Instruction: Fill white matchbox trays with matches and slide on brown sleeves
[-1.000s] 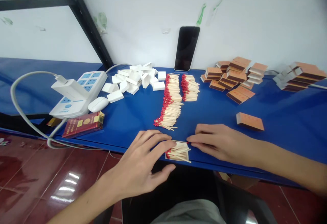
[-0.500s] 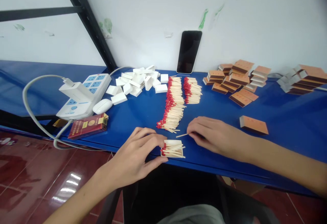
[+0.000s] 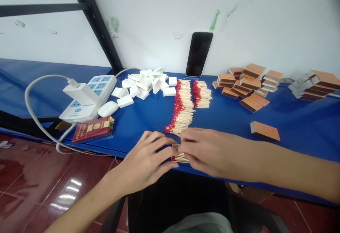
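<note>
The left hand (image 3: 152, 158) is holding the left end of a small open tray (image 3: 180, 162), which is sitting at the front edge of a blue surface (image 3: 228, 116). Its grip is pinching the tray, with the thumb pressing at the near side and fingers reaching to the far side. The right hand (image 3: 209, 151) is arching over the tray's right part with its fingers bunching together; they are hiding their own tips, so I cannot tell whether this grip is pinching anything. Inside the tray, red-headed matches (image 3: 181, 157) are lying with their heads to the left.

Just beyond the hands, 2 rows of matches are lying side by side, a long row (image 3: 184, 105) and a shorter row (image 3: 203, 96) to its right. Behind and left of them, white boxes (image 3: 145, 82) are lying in a loose pile. To the right, orange-topped matchboxes (image 3: 248, 82) are standing in stacks, and 1 lone matchbox (image 3: 265, 131) is lying nearer the right forearm. A phone (image 3: 199, 54) is leaning against the wall (image 3: 151, 17). At far left, a red packet (image 3: 92, 129) is lying near a power strip (image 3: 102, 83).
</note>
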